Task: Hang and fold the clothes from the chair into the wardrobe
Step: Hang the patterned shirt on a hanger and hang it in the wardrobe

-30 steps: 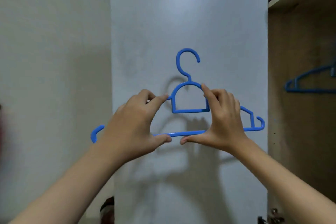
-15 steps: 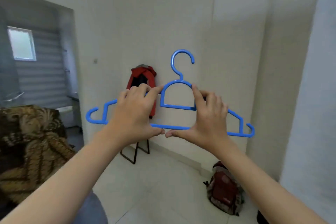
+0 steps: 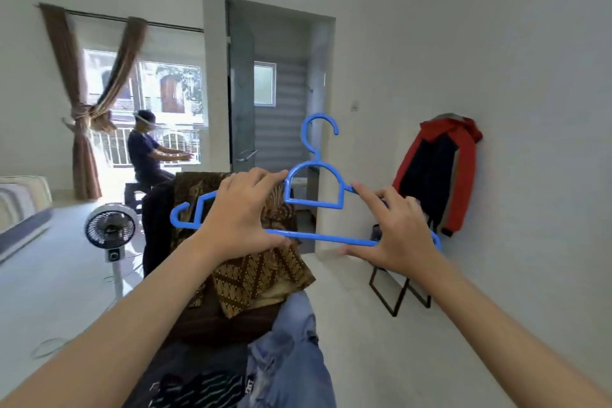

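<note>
Both hands are holding the blue hanger (image 3: 313, 190) up at chest height, hook upward, and the view is swinging away from the wardrobe: a second ago the white wardrobe door was filling the background, half a second ago a bare wall and floor, and now the pile of clothes is coming into sight directly below the hanger. The left hand (image 3: 243, 220) is keeping its grip pinched across the left shoulder of the hanger, fingers over the top bar and thumb under the bottom rail. The right hand (image 3: 395, 235) is loosening: its fingers are lying straighter than before, index fingertip touching the sloping arm, thumb under the rail.

The brown batik cloth (image 3: 261, 272) is draped over the chair back, with blue jeans (image 3: 291, 348) and a dark striped garment (image 3: 205, 391) lying nearer at the chair's front edge. This probably means the person is bringing the hanger to the clothes to pick the first garment; nothing is on the hanger yet. A red and navy jacket (image 3: 437, 175) is hanging against the right wall.
</note>
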`<state>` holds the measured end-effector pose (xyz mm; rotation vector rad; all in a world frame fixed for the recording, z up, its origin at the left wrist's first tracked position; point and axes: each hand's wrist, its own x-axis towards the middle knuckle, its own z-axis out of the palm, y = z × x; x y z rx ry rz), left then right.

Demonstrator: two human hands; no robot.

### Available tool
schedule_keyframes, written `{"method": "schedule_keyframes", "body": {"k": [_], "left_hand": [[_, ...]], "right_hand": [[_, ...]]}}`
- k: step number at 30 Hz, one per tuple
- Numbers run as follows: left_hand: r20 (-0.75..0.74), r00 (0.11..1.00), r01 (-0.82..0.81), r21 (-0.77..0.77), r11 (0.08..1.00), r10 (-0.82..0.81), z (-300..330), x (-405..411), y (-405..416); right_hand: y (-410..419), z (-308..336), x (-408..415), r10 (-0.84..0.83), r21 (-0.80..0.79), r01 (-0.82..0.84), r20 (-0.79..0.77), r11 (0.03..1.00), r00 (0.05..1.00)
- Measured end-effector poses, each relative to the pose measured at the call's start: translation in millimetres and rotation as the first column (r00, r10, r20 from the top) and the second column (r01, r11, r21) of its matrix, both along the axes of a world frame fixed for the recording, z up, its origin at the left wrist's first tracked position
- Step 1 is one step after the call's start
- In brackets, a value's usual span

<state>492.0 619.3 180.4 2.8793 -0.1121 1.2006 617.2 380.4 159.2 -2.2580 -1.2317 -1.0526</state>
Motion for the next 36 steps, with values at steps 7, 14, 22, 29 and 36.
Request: {"method": "schedule_keyframes", "body": {"k": [7,14,22,29,36], "left_hand": [[-0.059,0.994,-0.102,-0.079,0.992,0.097,-28.8,32.6,69.0],[-0.126,0.967,-0.233,-0.083,0.969,0.221,-58.7,81.1,121.0],[-0.173,0.945,-0.306,-0.177,0.935,0.277,-105.6,150.4,224.1],[-0.231,0.921,-0.382,-0.383,0.841,0.313,-141.2,201.0,338.1],[-0.395,0.844,-0.495,-0.316,0.81,0.362,-173.7,236.9,417.5]], "right_hand": [[78.3,-30.8,71.7,0.189,-0.072,-0.197,-0.109,0.978,0.976],[139.0,-62.3,125.4,0.208,-0.08,-0.216,-0.1,0.973,0.973],[196.6,-70.0,201.6,0.002,-0.121,-0.002,0.0,0.993,1.0],[275.1,-74.9,266.0,-0.149,-0.079,0.15,0.023,0.986,0.989],[346.0,-100.4,290.3,-0.193,-0.06,0.191,-0.022,0.98,0.981]]}}
